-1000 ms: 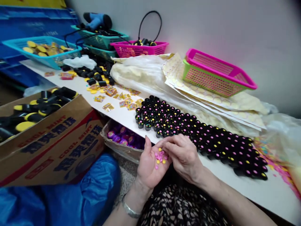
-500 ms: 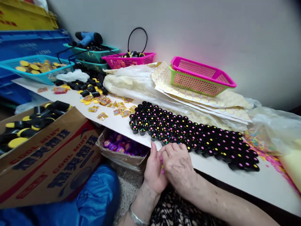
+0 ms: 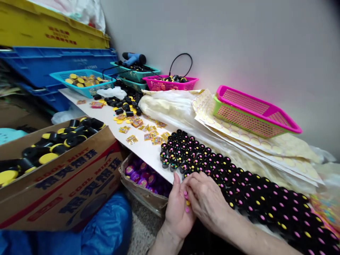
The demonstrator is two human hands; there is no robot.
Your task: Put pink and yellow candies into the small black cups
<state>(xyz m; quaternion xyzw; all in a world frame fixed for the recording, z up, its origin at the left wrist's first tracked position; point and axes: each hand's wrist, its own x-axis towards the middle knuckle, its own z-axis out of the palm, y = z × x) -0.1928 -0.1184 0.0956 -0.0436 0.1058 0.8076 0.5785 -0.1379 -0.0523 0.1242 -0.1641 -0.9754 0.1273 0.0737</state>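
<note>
My left hand (image 3: 177, 212) is cupped, palm up, at the table's front edge. In its palm lie several small pink and yellow round pieces (image 3: 187, 203). Over that palm bends my right hand (image 3: 208, 198), its fingers curled together among the pieces; their tips are partly hidden, so what they pinch cannot be told. Just beyond both hands stand rows of small black cups (image 3: 233, 177), open side up, with pink or yellow pieces in them. The cups at the left end (image 3: 174, 165) hold more mixed colours.
A carton (image 3: 79, 184) of black-and-yellow cylinders stands left, near a box (image 3: 143, 203) of purple round items. Small yellow packets (image 3: 151, 134) lie on the white table (image 3: 140, 152). Behind are circle-printed sheets (image 3: 239, 136) under a pink basket (image 3: 265, 106), and a blue basket (image 3: 87, 90).
The view has turned left, so the scene sits further right and lower. My hands stay together, and more of the pieces in my left palm show.
</note>
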